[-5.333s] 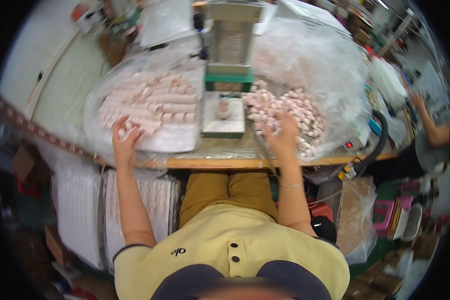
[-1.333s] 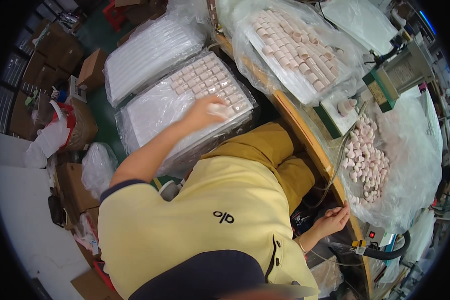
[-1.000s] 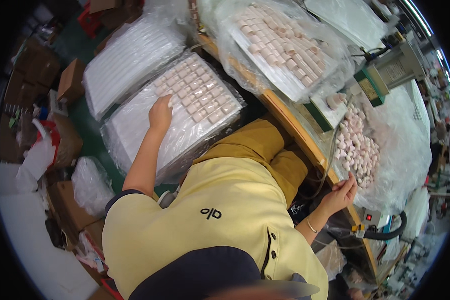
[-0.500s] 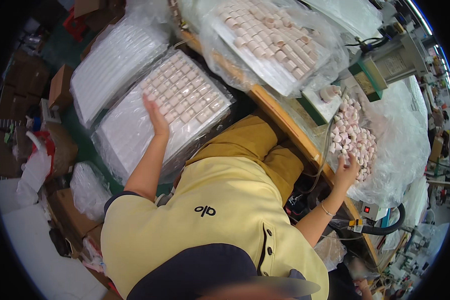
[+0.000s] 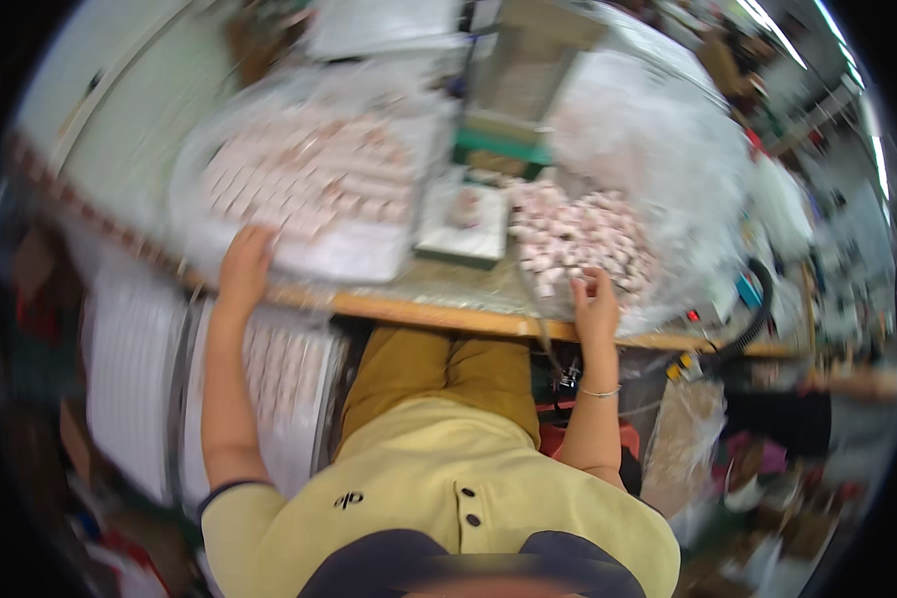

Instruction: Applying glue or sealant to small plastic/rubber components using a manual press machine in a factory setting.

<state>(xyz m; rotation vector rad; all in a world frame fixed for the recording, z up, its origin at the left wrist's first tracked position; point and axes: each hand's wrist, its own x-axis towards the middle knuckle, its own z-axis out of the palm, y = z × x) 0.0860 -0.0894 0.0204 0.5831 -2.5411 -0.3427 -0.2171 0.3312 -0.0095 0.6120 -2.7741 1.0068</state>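
Observation:
My left hand (image 5: 247, 261) reaches to the near edge of a plastic-lined tray (image 5: 344, 261), beside rows of short pale pink cylinders (image 5: 314, 179). Motion blur hides how its fingers are set. My right hand (image 5: 596, 304) is at the near edge of a heap of small pale pink cap-like pieces (image 5: 583, 234). Its thumb and fingers are curled together; whatever lies between them is too blurred to make out. Between the hands, a white-topped block with green sides (image 5: 458, 234) carries a pink cylindrical piece (image 5: 465, 207), below the green-fronted head of a bench machine (image 5: 503, 149).
Along the front runs the bench's wooden edge (image 5: 448, 313). Crumpled clear plastic (image 5: 688, 169) spreads behind the heap. A black hose (image 5: 760, 309) curves at the right. Below the bench at left stand a tray of pink pieces (image 5: 281, 367) and a white ridged tray (image 5: 130, 389).
The view has swung round to face the bench. My left hand has moved from the lower wrapped tray up to the tray on the bench. My right hand stays by the heap.

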